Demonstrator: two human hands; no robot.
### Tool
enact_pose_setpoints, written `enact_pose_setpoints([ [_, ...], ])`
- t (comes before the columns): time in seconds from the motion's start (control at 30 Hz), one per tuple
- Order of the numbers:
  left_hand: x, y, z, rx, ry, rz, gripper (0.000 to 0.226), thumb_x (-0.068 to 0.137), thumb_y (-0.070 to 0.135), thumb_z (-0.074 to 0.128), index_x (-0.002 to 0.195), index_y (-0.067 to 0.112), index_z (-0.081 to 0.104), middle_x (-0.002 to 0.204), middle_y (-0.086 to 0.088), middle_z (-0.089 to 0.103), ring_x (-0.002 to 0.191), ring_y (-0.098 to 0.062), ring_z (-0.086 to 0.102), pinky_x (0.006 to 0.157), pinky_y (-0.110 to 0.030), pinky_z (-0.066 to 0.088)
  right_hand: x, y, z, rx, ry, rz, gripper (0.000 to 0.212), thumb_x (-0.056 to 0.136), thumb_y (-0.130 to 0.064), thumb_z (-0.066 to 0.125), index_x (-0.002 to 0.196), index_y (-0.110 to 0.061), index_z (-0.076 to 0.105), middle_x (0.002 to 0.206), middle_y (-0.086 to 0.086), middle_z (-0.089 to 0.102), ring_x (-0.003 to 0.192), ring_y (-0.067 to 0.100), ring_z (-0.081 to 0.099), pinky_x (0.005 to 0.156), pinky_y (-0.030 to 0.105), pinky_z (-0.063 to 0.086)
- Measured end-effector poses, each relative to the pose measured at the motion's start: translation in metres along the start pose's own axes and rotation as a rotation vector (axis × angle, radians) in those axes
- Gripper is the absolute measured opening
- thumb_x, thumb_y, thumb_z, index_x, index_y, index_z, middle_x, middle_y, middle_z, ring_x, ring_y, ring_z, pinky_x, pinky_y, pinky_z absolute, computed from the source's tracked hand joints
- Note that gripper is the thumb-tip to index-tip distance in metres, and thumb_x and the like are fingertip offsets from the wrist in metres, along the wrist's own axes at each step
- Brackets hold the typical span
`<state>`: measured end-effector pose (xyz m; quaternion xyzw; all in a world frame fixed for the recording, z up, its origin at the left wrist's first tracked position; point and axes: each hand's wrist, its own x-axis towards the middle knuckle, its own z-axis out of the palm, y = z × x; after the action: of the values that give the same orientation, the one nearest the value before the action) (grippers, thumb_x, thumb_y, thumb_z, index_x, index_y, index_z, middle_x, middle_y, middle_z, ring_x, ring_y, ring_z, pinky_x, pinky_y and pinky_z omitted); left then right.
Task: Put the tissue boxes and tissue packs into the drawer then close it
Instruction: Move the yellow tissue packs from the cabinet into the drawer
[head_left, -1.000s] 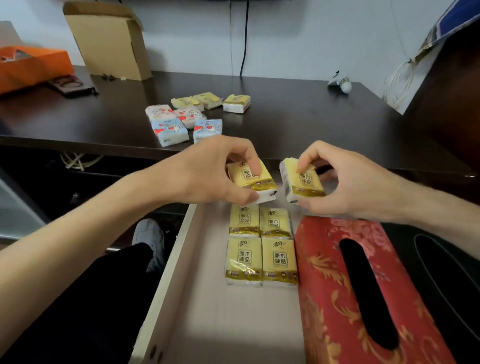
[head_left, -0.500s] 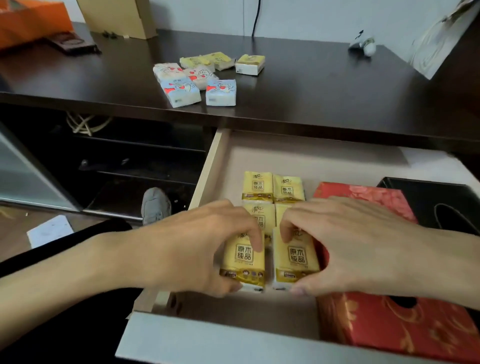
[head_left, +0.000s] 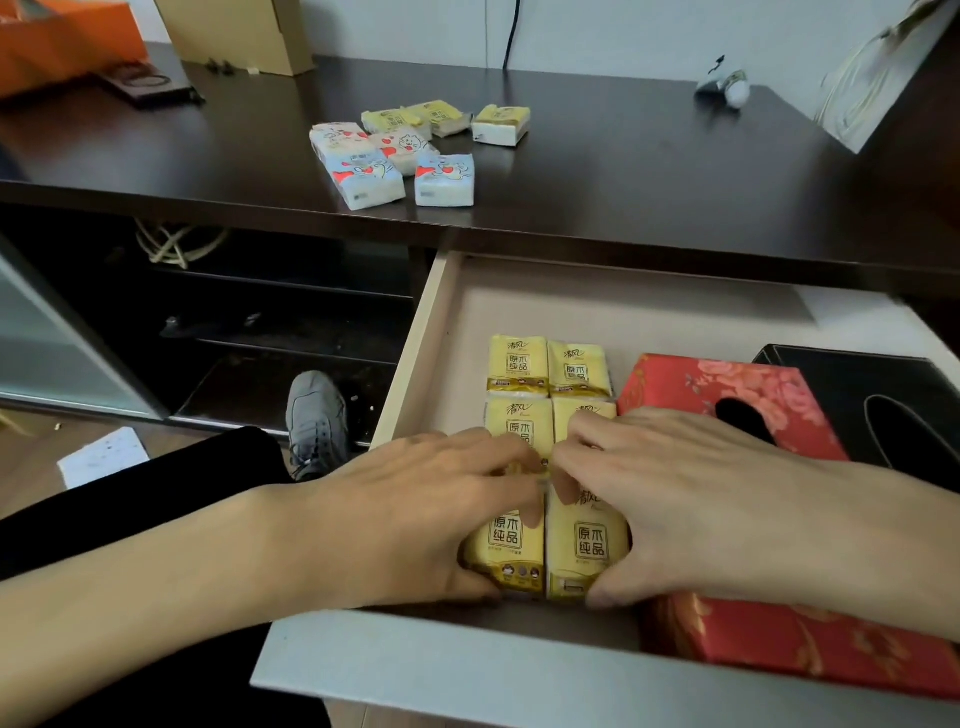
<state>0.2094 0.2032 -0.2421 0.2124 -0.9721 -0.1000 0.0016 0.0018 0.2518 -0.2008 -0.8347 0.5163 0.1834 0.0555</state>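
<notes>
Our left hand (head_left: 415, 519) and right hand (head_left: 675, 499) each grip a yellow tissue pack (head_left: 589, 545) side by side in the open drawer (head_left: 415, 353), beside the red tissue box (head_left: 727, 384), while other packs (head_left: 395, 150) lie on the surface (head_left: 623, 171).

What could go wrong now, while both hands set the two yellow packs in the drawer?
1. Pressing the left hand and right hand forward may disturb the yellow packs behind.
2. Closing the drawer now would probably leave the packs on the desk outside.
</notes>
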Motion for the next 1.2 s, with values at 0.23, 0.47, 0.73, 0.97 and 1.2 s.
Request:
enact_pose_setpoints([
  [0.23,-0.002,-0.014,-0.008,0.002,0.065,-0.006,0.053,0.075,0.064,0.065,0.119,0.037,0.056,0.131,0.016,0.054,0.115,-0.006,0.054,0.084,-0.018,0.040,-0.004,0.020,-0.007,0.101,0.086,0.048,0.065,0.073,-0.086,0.053,0.120,-0.041,0.053,0.111,-0.024,0.048,0.104,0.005,0.045,0.084,0.028,0.039],
  [0.47,0.018,-0.031,-0.006,0.168,-0.054,-0.027,0.095,0.068,0.082,0.053,0.141,0.022,0.047,0.153,-0.001,0.044,0.132,-0.018,0.043,0.110,-0.024,0.025,0.020,0.020,-0.010,-0.129,-0.041,0.065,0.076,0.069,-0.089,0.059,0.106,-0.022,0.065,0.104,-0.007,0.063,0.104,0.018,0.057,0.086,0.030,0.028],
  [0.73,0.025,-0.032,-0.001,0.192,-0.103,0.006,0.083,0.075,0.082,0.049,0.131,0.021,0.055,0.138,0.001,0.054,0.121,-0.023,0.055,0.101,-0.038,0.042,0.020,0.020,-0.005,-0.161,0.004,0.059,0.059,0.080,-0.080,0.057,0.091,-0.022,0.065,0.089,-0.009,0.059,0.091,0.018,0.054,0.091,0.034,0.037],
  [0.97,0.022,-0.038,-0.010,-0.020,0.004,-0.009,0.081,0.076,0.076,0.056,0.144,0.033,0.044,0.151,0.015,0.042,0.134,-0.004,0.038,0.106,-0.024,0.039,0.026,0.038,-0.019,0.102,0.147,0.111,0.043,0.091,-0.064,0.047,0.105,-0.031,0.070,0.101,-0.009,0.068,0.102,0.020,0.064,0.088,0.045,0.055],
  [1.2,0.054,-0.053,-0.025,0.101,-0.064,-0.136,0.076,0.084,0.073,0.051,0.139,0.021,0.050,0.141,0.004,0.052,0.126,-0.018,0.051,0.103,-0.038,0.043,0.063,0.078,-0.008,0.144,0.052,0.252,0.031,0.101,-0.027,0.043,0.120,-0.020,0.066,0.134,0.006,0.066,0.125,0.030,0.060,0.102,0.047,0.050],
])
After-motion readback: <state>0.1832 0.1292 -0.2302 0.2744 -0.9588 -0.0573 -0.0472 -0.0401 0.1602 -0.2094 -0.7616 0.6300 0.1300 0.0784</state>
